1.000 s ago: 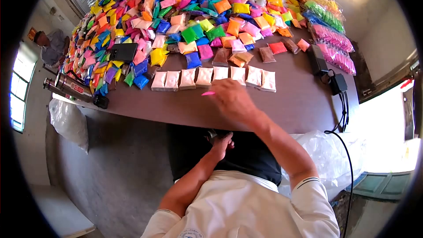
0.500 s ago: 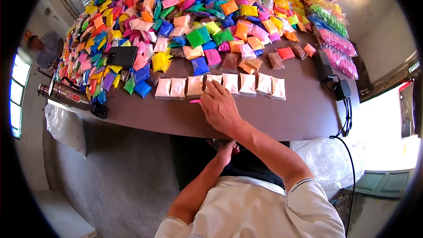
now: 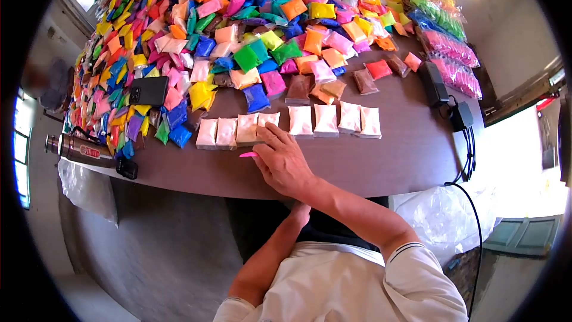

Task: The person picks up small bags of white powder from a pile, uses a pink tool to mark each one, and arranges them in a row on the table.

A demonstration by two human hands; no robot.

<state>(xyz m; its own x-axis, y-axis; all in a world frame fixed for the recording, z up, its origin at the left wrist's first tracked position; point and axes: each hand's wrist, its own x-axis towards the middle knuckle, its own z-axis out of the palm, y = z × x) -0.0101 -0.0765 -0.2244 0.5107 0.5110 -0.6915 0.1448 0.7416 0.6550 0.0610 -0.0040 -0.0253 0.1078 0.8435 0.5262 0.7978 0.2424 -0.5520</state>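
Observation:
Pale pink packets stand in a row along the front part of the table, several on each side of a gap. My right hand (image 3: 279, 160) rests its outstretched fingertips on the near end of one pale packet (image 3: 269, 120), which is the last before the gap and close against its left neighbour (image 3: 247, 129). A slim bright pink piece (image 3: 248, 154) juts out from beside my thumb; its kind cannot be made out. To the right of the gap is another pale packet (image 3: 301, 121). Below the table edge, my left hand (image 3: 301, 212) is mostly hidden behind my right forearm, its fingers out of sight.
A big heap of coloured packets (image 3: 244, 30) covers the far side of the table (image 3: 357, 167). A black phone (image 3: 149, 90) lies on the heap's left part. At the left edge lies a metal flask (image 3: 89, 150). Black adapters (image 3: 460, 116) with cables sit at the right edge.
My right hand has moved left with the pink piece. The packet under its fingers has slid left against its neighbour, opening a gap on its right. My left hand has become more hidden.

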